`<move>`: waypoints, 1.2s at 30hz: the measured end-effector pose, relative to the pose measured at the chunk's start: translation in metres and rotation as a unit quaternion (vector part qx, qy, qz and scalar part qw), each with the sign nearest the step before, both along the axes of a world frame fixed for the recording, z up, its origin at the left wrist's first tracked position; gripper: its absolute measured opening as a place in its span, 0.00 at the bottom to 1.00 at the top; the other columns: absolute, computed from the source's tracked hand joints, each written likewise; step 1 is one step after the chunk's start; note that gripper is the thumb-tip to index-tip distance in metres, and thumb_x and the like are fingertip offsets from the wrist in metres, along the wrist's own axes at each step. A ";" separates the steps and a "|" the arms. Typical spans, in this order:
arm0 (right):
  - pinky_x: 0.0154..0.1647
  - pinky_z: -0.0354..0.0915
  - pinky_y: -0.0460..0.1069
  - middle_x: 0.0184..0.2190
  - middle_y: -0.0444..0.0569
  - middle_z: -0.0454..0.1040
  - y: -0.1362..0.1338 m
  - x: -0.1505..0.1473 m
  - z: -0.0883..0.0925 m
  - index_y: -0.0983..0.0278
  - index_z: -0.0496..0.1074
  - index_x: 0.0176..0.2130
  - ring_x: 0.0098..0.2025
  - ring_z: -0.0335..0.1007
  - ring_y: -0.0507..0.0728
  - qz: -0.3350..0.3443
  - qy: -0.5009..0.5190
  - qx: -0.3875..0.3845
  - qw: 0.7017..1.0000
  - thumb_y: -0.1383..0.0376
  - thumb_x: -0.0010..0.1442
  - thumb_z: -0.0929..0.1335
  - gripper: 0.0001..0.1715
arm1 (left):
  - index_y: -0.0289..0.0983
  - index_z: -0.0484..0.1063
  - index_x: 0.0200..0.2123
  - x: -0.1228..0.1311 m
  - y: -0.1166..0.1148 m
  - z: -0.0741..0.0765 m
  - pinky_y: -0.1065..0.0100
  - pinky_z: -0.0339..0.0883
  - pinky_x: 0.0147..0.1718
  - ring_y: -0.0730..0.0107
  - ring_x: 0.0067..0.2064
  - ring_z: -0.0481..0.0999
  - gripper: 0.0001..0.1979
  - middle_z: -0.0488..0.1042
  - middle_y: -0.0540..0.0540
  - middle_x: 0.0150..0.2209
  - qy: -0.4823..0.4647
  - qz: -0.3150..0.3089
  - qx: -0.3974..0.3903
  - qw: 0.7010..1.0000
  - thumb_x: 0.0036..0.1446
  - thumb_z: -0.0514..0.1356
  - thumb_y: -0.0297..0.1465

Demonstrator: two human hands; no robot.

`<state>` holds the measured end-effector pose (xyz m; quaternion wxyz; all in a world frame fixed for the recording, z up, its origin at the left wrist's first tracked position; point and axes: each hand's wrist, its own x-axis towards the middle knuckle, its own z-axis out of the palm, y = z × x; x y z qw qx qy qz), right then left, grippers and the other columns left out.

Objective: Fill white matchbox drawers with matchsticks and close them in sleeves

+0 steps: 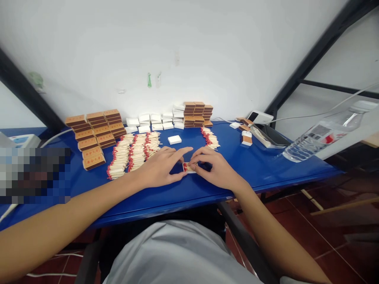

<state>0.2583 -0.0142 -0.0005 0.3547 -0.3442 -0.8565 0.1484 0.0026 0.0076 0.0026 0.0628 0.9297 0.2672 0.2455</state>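
Observation:
Both hands meet over a small white matchbox tray (pixel 189 167) filled with red-tipped matches, resting on the blue table (pixel 266 165). My left hand (pixel 161 167) lies with fingers stretched toward the tray, its fingertips touching the tray's left end. My right hand (pixel 214 167) has its fingers curled and pinched on the tray's right side. Rows of loose red-tipped matches (pixel 134 154) lie just left of my left hand. A smaller heap of matches (pixel 210 138) lies beyond my right hand. One empty white tray (pixel 174 139) sits just behind the hands.
Stacks of brown matchbox sleeves (pixel 94 134) stand at the left, more brown sleeves (pixel 197 114) at the back centre, and white inner trays (pixel 154 122) line the wall. A phone (pixel 272 136), a white device (pixel 260 117) and a lying water bottle (pixel 322 136) are at the right.

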 end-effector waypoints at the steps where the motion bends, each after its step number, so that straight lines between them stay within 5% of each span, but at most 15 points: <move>1: 0.51 0.71 0.58 0.43 0.50 0.80 0.000 0.000 0.000 0.57 0.81 0.41 0.47 0.75 0.60 -0.004 0.000 0.000 1.000 0.64 0.71 0.71 0.07 | 0.45 0.57 0.73 0.000 0.000 0.000 0.53 0.69 0.57 0.55 0.53 0.81 0.33 0.83 0.46 0.49 0.001 0.001 0.001 1.000 0.70 0.64 0.38; 7: 0.46 0.70 0.56 0.42 0.50 0.80 -0.001 0.004 0.001 0.58 0.79 0.45 0.43 0.74 0.60 -0.032 -0.001 -0.034 0.999 0.60 0.72 0.71 0.06 | 0.44 0.57 0.73 0.000 -0.001 0.002 0.52 0.70 0.56 0.54 0.52 0.80 0.32 0.83 0.46 0.49 0.005 0.005 -0.004 1.000 0.70 0.63 0.38; 13: 0.58 0.71 0.61 0.52 0.51 0.78 -0.003 0.015 0.000 0.55 0.78 0.55 0.55 0.74 0.63 -0.009 -0.041 -0.083 0.996 0.54 0.64 0.78 0.21 | 0.45 0.56 0.74 -0.002 0.000 0.001 0.51 0.70 0.58 0.54 0.53 0.80 0.35 0.83 0.46 0.49 0.007 0.020 -0.013 1.000 0.70 0.64 0.38; 20: 0.54 0.74 0.61 0.48 0.51 0.80 -0.001 0.020 0.001 0.56 0.80 0.49 0.51 0.76 0.63 -0.032 -0.027 -0.095 0.995 0.58 0.67 0.75 0.11 | 0.42 0.66 0.69 -0.017 0.012 0.015 0.49 0.70 0.59 0.49 0.59 0.77 0.31 0.79 0.40 0.57 0.022 0.065 0.025 0.997 0.68 0.66 0.46; 24: 0.53 0.73 0.60 0.47 0.50 0.79 0.002 0.023 0.001 0.56 0.79 0.48 0.51 0.75 0.62 -0.051 -0.023 -0.097 0.994 0.59 0.68 0.74 0.09 | 0.38 0.75 0.59 -0.015 0.051 0.042 0.47 0.70 0.58 0.47 0.59 0.76 0.21 0.81 0.38 0.55 0.085 0.087 0.071 0.990 0.71 0.62 0.44; 29: 0.52 0.74 0.60 0.49 0.50 0.79 0.002 0.026 -0.007 0.55 0.78 0.49 0.51 0.75 0.63 -0.078 -0.004 -0.087 0.993 0.59 0.68 0.74 0.10 | 0.35 0.77 0.57 0.020 0.135 0.069 0.50 0.70 0.56 0.45 0.59 0.77 0.19 0.81 0.35 0.55 0.213 0.150 0.116 0.958 0.70 0.62 0.40; 32: 0.54 0.74 0.62 0.50 0.51 0.79 0.000 0.025 -0.012 0.55 0.77 0.50 0.53 0.75 0.64 -0.096 0.011 -0.078 0.992 0.61 0.67 0.75 0.11 | 0.35 0.78 0.54 0.046 0.172 0.068 0.55 0.70 0.53 0.48 0.56 0.78 0.16 0.82 0.35 0.53 0.232 0.151 0.118 0.954 0.69 0.62 0.38; 36: 0.60 0.73 0.64 0.51 0.52 0.78 -0.005 0.020 -0.015 0.54 0.76 0.51 0.57 0.74 0.66 -0.091 0.023 -0.074 0.993 0.62 0.66 0.75 0.13 | 0.34 0.79 0.50 0.068 0.193 0.059 0.56 0.69 0.54 0.50 0.54 0.79 0.14 0.81 0.34 0.52 0.244 0.141 0.125 0.951 0.70 0.62 0.37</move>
